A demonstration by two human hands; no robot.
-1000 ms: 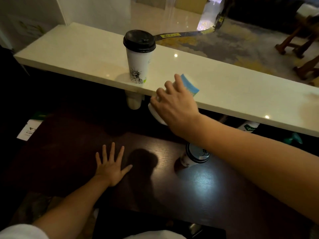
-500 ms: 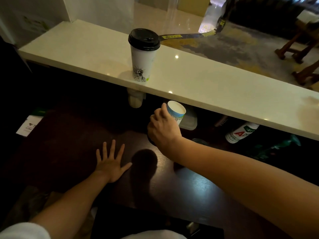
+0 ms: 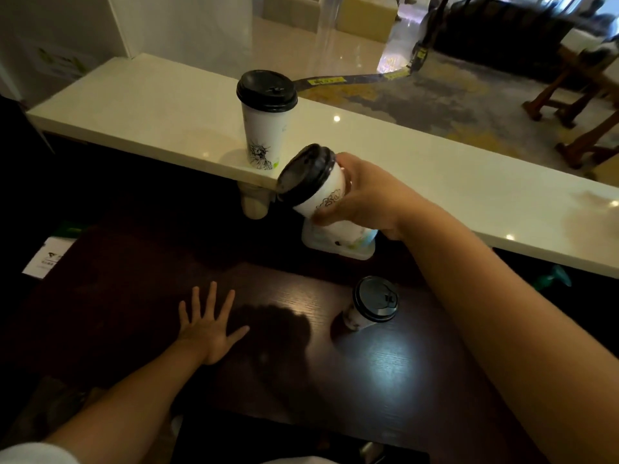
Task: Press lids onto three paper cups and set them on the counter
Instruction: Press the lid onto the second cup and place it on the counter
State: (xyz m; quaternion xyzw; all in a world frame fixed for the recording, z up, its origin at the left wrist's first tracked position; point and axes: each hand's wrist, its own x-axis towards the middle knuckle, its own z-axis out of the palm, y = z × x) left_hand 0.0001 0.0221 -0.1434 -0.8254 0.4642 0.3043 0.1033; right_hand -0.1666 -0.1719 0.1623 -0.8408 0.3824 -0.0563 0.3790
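A tall white paper cup [image 3: 265,132] with a black lid stands upright on the pale counter [image 3: 160,108], near its front edge. My right hand [image 3: 365,195] grips a second lidded white cup [image 3: 318,187], tilted to the left in the air, just in front of the counter edge. A third, smaller lidded cup [image 3: 371,304] stands on the dark wooden table [image 3: 117,296] below my right forearm. My left hand [image 3: 207,326] lies flat on that table, fingers spread, holding nothing.
A white tray or box [image 3: 338,247] sits under the counter edge behind the held cup. A pale cylinder [image 3: 255,202] hangs below the counter. Papers [image 3: 47,256] lie at the left. Wooden furniture [image 3: 582,105] stands beyond the counter.
My right hand has come up from under the counter, now gripping a lidded cup tilted beside the counter edge. The small cup on the table is uncovered again. My left hand has stayed flat.
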